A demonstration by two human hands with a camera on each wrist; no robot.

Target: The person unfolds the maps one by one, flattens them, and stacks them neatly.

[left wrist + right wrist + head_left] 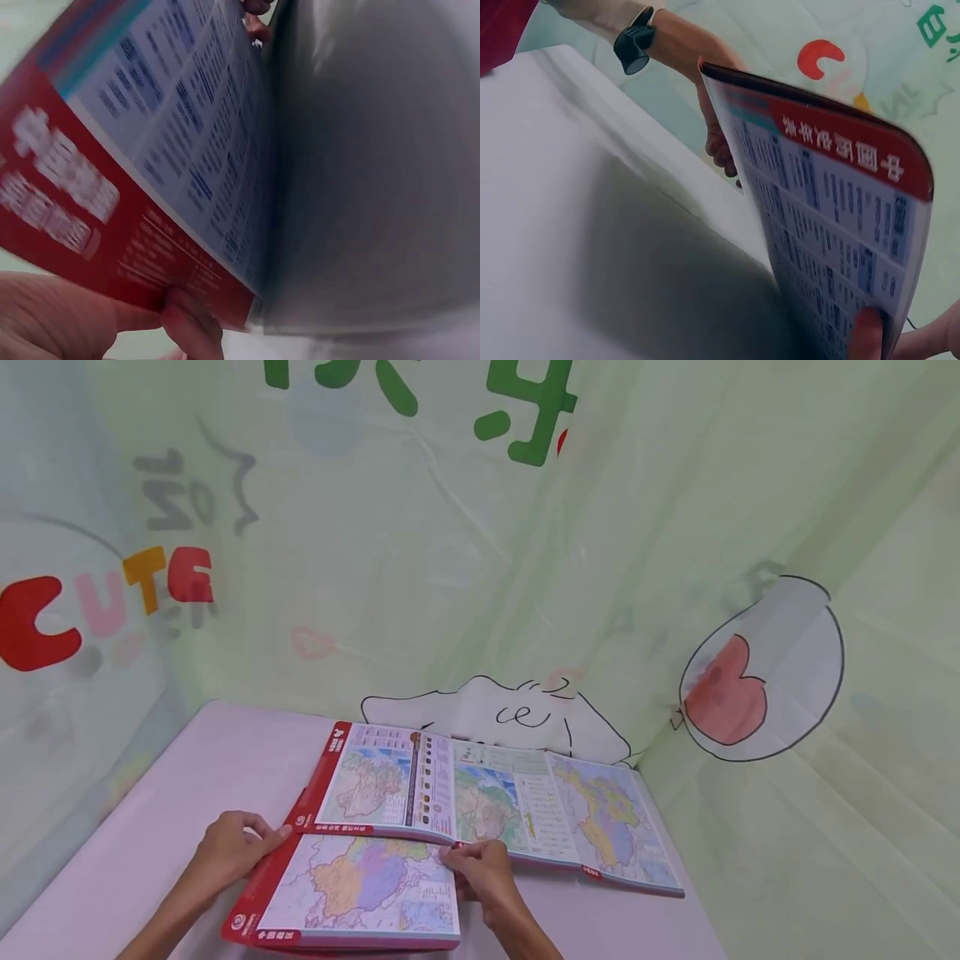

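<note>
Looks like we're at the positioning step: the red-edged China map (367,885) is tipped up off the tabletop (217,760), just in front of the relief map (367,785). Our left hand (234,845) pinches its red border, our right hand (486,878) pinches the opposite edge, both hands nearly closed on it. We'd guess the next move calls for lowering it evenly without shoving the one behind
</note>
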